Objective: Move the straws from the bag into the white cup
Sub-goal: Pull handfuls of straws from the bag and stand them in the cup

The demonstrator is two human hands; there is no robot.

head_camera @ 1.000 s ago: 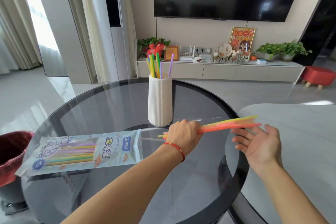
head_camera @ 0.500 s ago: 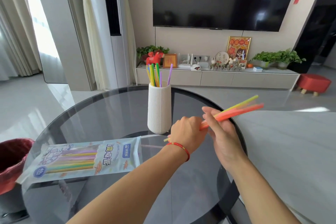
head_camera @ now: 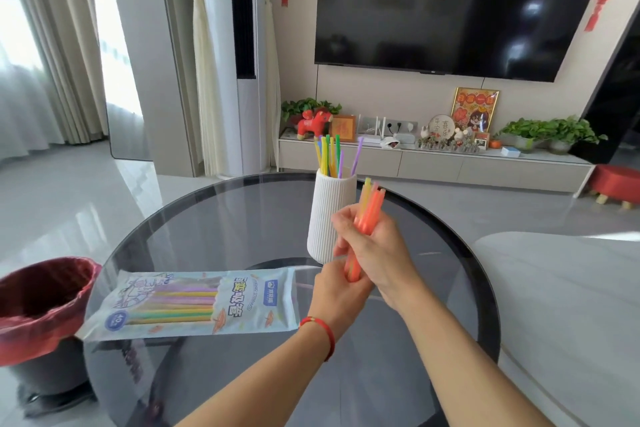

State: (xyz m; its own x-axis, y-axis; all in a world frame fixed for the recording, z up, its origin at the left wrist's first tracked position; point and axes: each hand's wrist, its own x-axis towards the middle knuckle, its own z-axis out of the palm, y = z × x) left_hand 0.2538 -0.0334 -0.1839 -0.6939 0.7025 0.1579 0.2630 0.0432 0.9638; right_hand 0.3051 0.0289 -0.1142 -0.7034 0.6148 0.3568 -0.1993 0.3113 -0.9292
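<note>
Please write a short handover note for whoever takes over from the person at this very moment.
Left hand: grip closed on the lower end of the straw bundle.
Right hand: wrapped around the bundle's middle, straws near upright beside the white cup.
Done: several straws stand in the cup.
Left: drop this bundle in, then empty the bag, lying flat on the glass table with straws inside.

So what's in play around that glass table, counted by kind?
hands: 2 (left hand, right hand)
white cup: 1
straw bag: 1
held straw bundle: 1
red bin: 1
Total: 6
</note>
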